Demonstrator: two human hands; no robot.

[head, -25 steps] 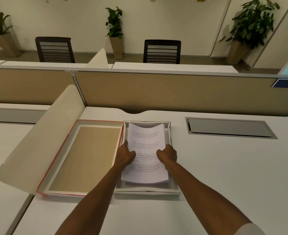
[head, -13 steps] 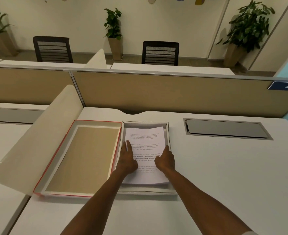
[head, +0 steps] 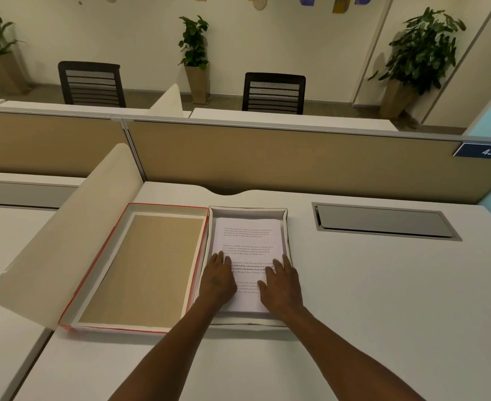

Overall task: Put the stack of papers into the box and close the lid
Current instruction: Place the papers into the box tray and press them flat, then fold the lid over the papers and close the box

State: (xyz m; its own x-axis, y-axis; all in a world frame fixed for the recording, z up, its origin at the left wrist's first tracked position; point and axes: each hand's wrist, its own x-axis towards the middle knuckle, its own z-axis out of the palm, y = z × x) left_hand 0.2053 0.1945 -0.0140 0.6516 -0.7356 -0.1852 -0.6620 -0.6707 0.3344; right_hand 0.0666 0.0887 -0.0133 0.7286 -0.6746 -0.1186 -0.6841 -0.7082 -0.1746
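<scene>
A white stack of printed papers (head: 248, 240) lies flat inside the shallow white box (head: 286, 227) on the desk. The box's lid (head: 148, 267), red-edged with a tan inside, lies open to the left, joined along the box's left wall. My left hand (head: 221, 280) rests palm down on the near left part of the papers, fingers spread. My right hand (head: 280, 285) lies flat on the near right part of the sheets. Neither hand grips anything.
A cream curved side divider (head: 64, 244) rises just left of the lid. A tan partition (head: 296, 160) closes the desk's far side. A grey cable hatch (head: 383, 221) is set into the white desk (head: 383, 299) to the right.
The papers' far end, curled up a second ago, has settled flat into the box. Both hands have opened from holding the stack's sides to lying flat on top.
</scene>
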